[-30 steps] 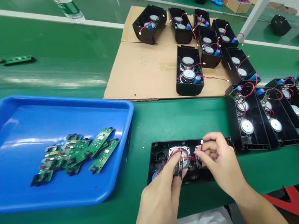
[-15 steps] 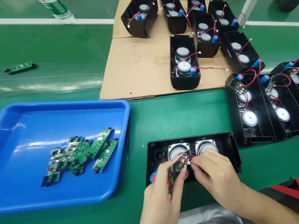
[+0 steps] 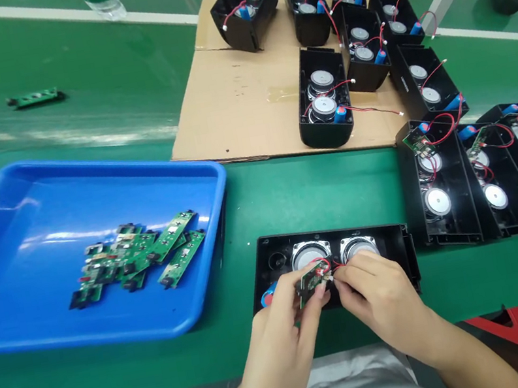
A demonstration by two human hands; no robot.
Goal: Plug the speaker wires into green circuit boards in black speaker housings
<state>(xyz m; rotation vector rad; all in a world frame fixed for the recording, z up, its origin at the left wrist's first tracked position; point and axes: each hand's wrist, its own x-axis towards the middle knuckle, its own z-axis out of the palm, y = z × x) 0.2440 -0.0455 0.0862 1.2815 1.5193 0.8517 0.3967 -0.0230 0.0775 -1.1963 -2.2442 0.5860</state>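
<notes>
While our left hand (image 3: 280,323) pinches a small green circuit board (image 3: 311,280) between thumb and fingers, our right hand (image 3: 378,296) closes its fingertips on the white wire connector (image 3: 330,273) at the board's right end.

Item 1, small green circuit board: held just above the near edge of the open black plastic speaker shell (image 3: 334,259), tilted, long axis running from lower left to upper right. Left grip closed on it.

Item 2, white wire connector with red leads (image 3: 323,263): touching the board's right end, so it lies left of the right hand and right of the left hand. Right grip closed on it; how deep it sits in the board we cannot tell. The right hand is the nearer one.

Item 3, black speaker shell: lying lengthwise left to right on the green tabletop (image 3: 289,195), two round silver speaker drivers (image 3: 309,255) side by side inside, a blue cylindrical cell (image 3: 269,297) at its left end.

Item 4, blue plastic tray (image 3: 5,223): left of the shell, holding a loose heap of green circuit boards (image 3: 135,254).

Item 5, further black shells with boards fitted (image 3: 440,190): just right of ours.

Item 6, flat brown cardboard sheet (image 3: 235,112): beyond, carrying more open shells (image 3: 324,100).

Item 7, a lone green board (image 3: 35,97): far left, well apart.
</notes>
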